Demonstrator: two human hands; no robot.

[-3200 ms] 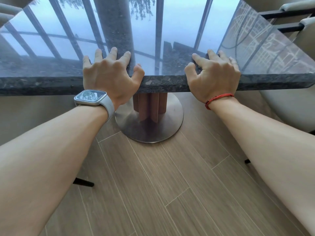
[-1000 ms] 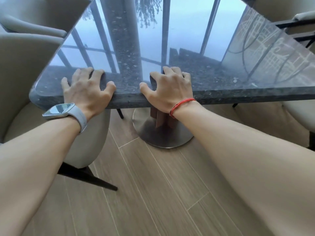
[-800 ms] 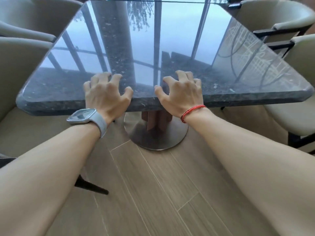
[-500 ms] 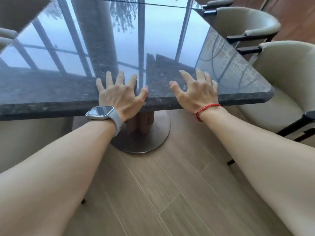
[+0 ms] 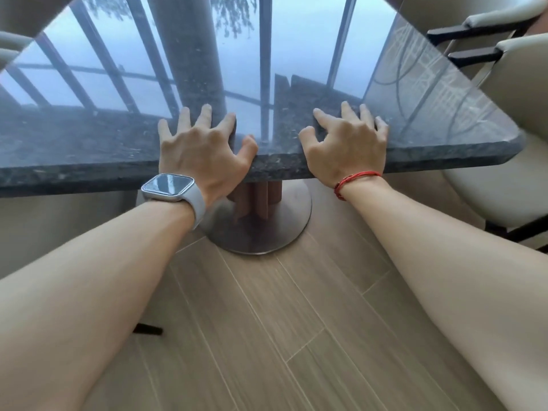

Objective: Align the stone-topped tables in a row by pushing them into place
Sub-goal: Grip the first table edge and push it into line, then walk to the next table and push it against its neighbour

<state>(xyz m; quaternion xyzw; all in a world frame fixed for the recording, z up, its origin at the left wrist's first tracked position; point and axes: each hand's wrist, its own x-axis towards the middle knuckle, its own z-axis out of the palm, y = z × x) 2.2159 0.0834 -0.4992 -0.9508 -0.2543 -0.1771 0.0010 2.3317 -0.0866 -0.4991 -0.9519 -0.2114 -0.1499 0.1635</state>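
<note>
My left hand [image 5: 204, 149] and right hand [image 5: 347, 146] lay on the stone-topped table [image 5: 89, 173]. The fingers [image 5: 204, 114] were splayed wide and a little bent on the polished surface, with the thumbs near the edge. They gripped nothing and only pressed. The slab ran ahead of my fingers and out past them on both sides. Its single round base [image 5: 267, 229] stood on the floor [image 5: 267, 321], below and between my wrists.

I judged the glossy top to be the first danger, since my fingers might have skated forward over it while the table stayed put. I was also pushing high above one pedestal, so a hard shove could have rocked the slab instead of sliding it. The base might have caught on a joint between the floor planks.

My fingers sat nearer the slab's right corner than its left end. An uneven push could have swung the table round and out of line. A chair [image 5: 504, 188] stood close outside my right fingers, just by that corner, and such a swing might have knocked the stone against it. My watch [image 5: 167, 186] sat against the rim behind my left fingers and could have scraped it.
</note>
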